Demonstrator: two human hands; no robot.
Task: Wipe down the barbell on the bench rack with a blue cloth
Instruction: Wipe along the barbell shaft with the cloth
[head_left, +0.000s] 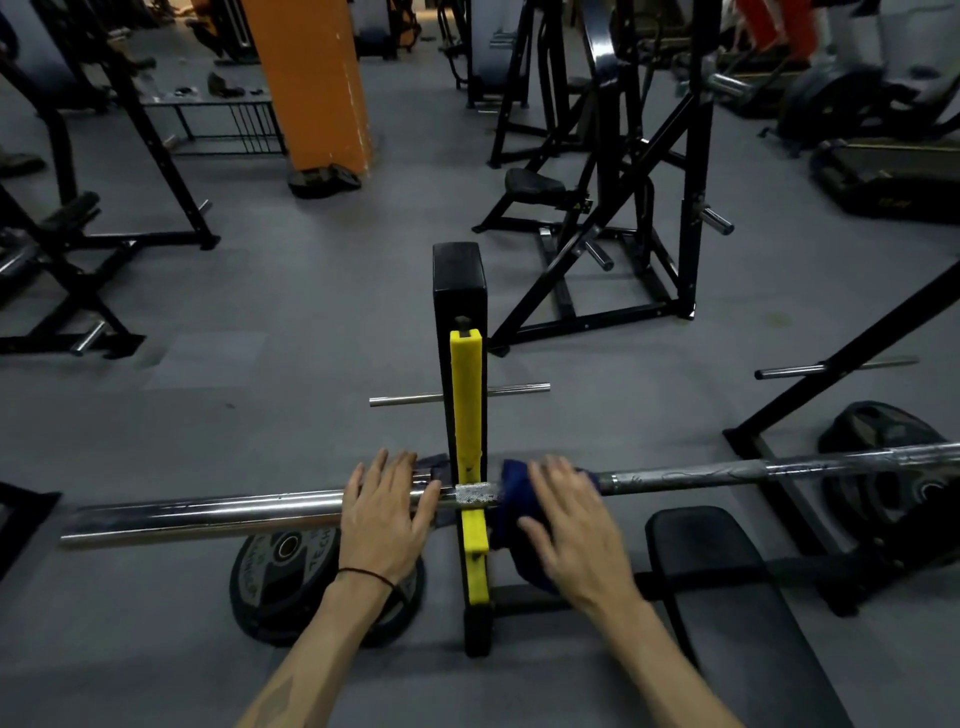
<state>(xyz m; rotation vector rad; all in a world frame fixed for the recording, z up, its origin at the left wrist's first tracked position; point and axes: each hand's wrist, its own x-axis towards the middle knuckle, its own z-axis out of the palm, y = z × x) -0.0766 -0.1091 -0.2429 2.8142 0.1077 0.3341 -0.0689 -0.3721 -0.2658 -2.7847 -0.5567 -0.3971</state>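
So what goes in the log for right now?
left hand: flat on barbell | right hand: pressing blue cloth on bar | wiping underway

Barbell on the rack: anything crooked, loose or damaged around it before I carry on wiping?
Nothing looks damaged. The barbell lies across the yellow rack upright, left hand flat on it, right hand pressing the blue cloth. One weight plate lies flat on the floor under the bar's left end.

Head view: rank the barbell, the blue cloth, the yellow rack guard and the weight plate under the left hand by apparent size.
1. barbell, spanning nearly the whole frame
2. yellow rack guard
3. weight plate, partly hidden by the left forearm, so its rank against the guard is unsure
4. blue cloth, mostly covered
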